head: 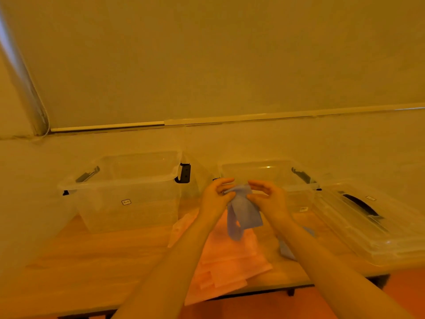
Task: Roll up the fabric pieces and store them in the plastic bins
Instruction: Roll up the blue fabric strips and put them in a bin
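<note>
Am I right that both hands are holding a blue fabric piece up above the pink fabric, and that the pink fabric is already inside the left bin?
Not quite. The head view shows the left hand and right hand holding the blue fabric piece above the pink fabric, but the pink fabric lies flat on the table, in front of the bins, not inside the left bin.

Both bare forearms reach forward, converging. The left hand (216,196) and right hand (268,198) are raised close together, fingers curled, pinching the same blue cloth (243,210) between them.
</note>
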`<action>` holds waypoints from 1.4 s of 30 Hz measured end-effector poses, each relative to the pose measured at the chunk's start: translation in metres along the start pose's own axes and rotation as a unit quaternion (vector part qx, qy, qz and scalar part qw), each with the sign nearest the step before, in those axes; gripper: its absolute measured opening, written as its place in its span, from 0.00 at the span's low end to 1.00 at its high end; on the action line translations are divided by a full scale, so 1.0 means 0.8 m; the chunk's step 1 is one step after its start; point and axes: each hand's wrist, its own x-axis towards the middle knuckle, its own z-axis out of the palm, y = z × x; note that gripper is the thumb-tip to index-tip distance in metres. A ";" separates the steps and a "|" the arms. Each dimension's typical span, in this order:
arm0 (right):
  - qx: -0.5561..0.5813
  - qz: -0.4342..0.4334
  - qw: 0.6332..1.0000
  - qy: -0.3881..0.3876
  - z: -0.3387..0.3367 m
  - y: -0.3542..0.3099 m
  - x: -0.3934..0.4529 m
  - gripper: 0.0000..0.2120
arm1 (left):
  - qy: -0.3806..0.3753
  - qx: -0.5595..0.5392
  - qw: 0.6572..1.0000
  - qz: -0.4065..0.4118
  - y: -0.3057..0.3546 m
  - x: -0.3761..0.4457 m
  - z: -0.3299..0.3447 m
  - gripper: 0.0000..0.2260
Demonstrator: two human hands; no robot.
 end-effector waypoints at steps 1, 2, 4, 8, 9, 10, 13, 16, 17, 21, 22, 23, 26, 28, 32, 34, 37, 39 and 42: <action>0.000 -0.007 1.000 0.008 -0.009 -0.004 0.007 0.18 | -0.004 0.002 1.000 0.006 0.006 0.008 0.009 0.18; 0.001 -0.012 1.000 0.014 -0.020 -0.009 0.013 0.18 | -0.006 0.006 1.000 0.013 0.012 0.017 0.019 0.18; 0.001 -0.019 1.000 0.023 -0.043 -0.019 0.023 0.18 | -0.013 0.011 0.999 0.031 0.026 0.032 0.040 0.18; 0.002 -0.021 0.998 0.051 -0.092 -0.029 0.035 0.16 | -0.042 0.006 0.998 0.051 0.046 0.052 0.089 0.18; 0.005 -0.022 0.998 0.057 -0.103 -0.029 0.036 0.16 | -0.049 0.006 0.997 0.053 0.047 0.056 0.102 0.18; 0.006 -0.022 0.998 0.065 -0.114 -0.025 0.037 0.16 | -0.056 0.007 0.997 0.052 0.045 0.059 0.115 0.18; -0.013 -0.014 0.996 0.086 -0.147 -0.007 0.039 0.17 | -0.076 0.007 0.997 0.032 0.025 0.066 0.153 0.18; -0.043 0.008 0.995 0.091 -0.175 0.032 0.037 0.16 | -0.090 0.015 0.996 0.003 -0.007 0.068 0.186 0.19; -0.052 0.017 0.994 0.096 -0.181 0.045 0.034 0.16 | -0.097 0.018 0.995 -0.006 -0.019 0.067 0.195 0.19; 0.009 0.124 0.989 0.081 -0.199 0.092 0.030 0.08 | -0.102 0.050 0.993 -0.036 -0.068 0.059 0.223 0.18; 0.026 0.160 0.984 0.067 -0.204 0.106 0.031 0.07 | -0.098 0.056 0.993 -0.043 -0.080 0.056 0.228 0.18; -0.006 0.159 0.986 0.046 -0.209 0.117 0.028 0.06 | -0.097 0.064 0.992 -0.049 -0.091 0.054 0.233 0.18; -0.081 0.148 0.985 0.029 -0.217 0.148 0.018 0.17 | -0.090 0.091 0.990 -0.055 -0.117 0.048 0.242 0.17; -0.081 0.160 0.983 0.042 -0.219 0.173 0.011 0.13 | -0.092 0.103 0.988 -0.072 -0.131 0.045 0.245 0.17; -0.125 0.142 0.980 0.066 -0.213 0.189 -0.004 0.19 | -0.099 0.150 0.980 -0.079 -0.147 0.039 0.246 0.16; -0.157 0.148 0.976 0.042 -0.212 0.187 -0.005 0.20 | -0.108 0.176 0.976 -0.073 -0.149 0.038 0.244 0.15; -0.151 0.152 0.976 0.036 -0.216 0.192 -0.004 0.21 | -0.108 0.189 0.974 -0.058 -0.150 0.039 0.241 0.16; -0.146 0.138 0.979 0.047 -0.216 0.187 -0.006 0.21 | -0.097 0.195 0.975 -0.050 -0.148 0.041 0.237 0.15; -0.150 0.112 0.980 0.072 -0.220 0.177 -0.006 0.19 | -0.083 0.192 0.977 -0.046 -0.145 0.042 0.227 0.16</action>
